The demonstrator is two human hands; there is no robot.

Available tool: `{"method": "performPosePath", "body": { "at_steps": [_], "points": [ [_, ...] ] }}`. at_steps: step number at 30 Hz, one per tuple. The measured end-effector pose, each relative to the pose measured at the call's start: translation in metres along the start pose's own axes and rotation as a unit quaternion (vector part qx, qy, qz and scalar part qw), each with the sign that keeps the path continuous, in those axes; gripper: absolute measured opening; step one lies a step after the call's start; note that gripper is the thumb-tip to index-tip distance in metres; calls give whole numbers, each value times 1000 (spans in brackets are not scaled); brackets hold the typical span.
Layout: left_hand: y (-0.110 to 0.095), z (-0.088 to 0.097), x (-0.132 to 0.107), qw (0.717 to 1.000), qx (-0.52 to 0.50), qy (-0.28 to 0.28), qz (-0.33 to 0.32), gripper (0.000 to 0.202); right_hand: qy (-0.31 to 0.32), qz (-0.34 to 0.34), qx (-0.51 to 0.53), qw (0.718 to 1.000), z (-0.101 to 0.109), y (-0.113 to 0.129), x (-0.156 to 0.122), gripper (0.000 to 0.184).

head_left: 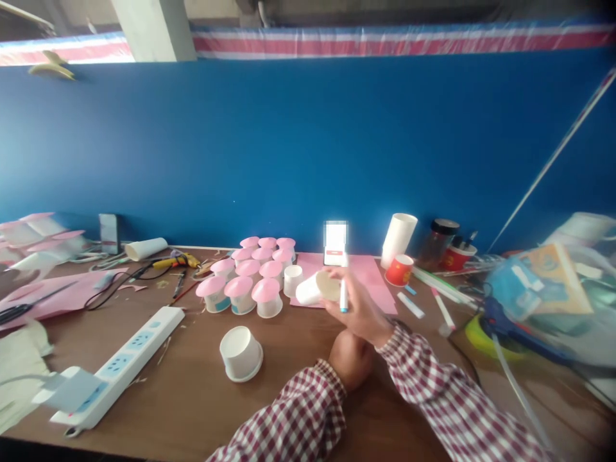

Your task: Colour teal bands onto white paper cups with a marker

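Note:
My right hand (362,312) is closed around a white paper cup (312,289) lying on its side, with its mouth turned toward me. The same hand also pinches a white marker with a blue tip (343,296) that points down. My left hand (351,357) rests on the brown table (202,385) just under my right wrist, curled into a fist with nothing showing in it. Both sleeves are red and white check.
An upturned white cup (240,353) stands left of my hands. Behind it are several pink-capped cups (250,276), a pink sheet (373,279), a phone (335,244), stacked white cups (398,239) and a red cup (399,270). A power strip (129,359) lies left, scissors (19,309) far left, clutter right.

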State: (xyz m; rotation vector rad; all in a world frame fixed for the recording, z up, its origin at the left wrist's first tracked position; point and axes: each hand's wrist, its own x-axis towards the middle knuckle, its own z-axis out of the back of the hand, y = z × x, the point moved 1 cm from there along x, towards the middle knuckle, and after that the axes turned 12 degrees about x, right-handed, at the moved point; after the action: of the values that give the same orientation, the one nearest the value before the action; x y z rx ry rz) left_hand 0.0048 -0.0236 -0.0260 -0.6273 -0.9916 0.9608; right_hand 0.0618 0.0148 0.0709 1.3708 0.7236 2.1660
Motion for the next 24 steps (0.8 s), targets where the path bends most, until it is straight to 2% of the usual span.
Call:
{"method": "performPosePath", "body": {
  "at_steps": [2, 4, 5, 7, 9, 10, 15, 18, 21, 24],
  "points": [
    [2, 0, 3, 998, -45, -13, 40, 16, -58, -22, 18, 998, 17, -6, -16, 38],
    [2, 2, 6, 979, -160, -24, 120, 13, -136, -44, 31, 989, 29, -16, -32, 42],
    [1, 4, 8, 958, -232, -34, 167, 18, -178, -56, 36, 982, 32, -21, -39, 44],
    [-3, 10, 12, 896, -367, -76, 237, 31, -229, -72, 53, 969, 35, -30, -51, 44],
    [-10, 17, 20, 846, -452, -102, 265, 37, -241, -68, 47, 967, 33, -35, -58, 47],
    [-14, 20, 24, 832, -477, -98, 265, 38, -237, -58, 31, 969, 32, -36, -61, 48],
    [-23, 25, 45, 809, -526, -55, 258, 41, -186, 30, -113, 975, 30, -33, -67, 46],
    [-18, 21, 48, 795, -553, -59, 242, 41, -160, 50, -137, 976, 31, -31, -70, 44],
    [-9, 17, 44, 799, -545, -78, 243, 44, -172, 38, -151, 973, 30, -32, -72, 33],
    [-5, 15, 41, 815, -524, -94, 230, 48, -179, 43, -173, 968, 29, -35, -74, 24]
  ]
}}
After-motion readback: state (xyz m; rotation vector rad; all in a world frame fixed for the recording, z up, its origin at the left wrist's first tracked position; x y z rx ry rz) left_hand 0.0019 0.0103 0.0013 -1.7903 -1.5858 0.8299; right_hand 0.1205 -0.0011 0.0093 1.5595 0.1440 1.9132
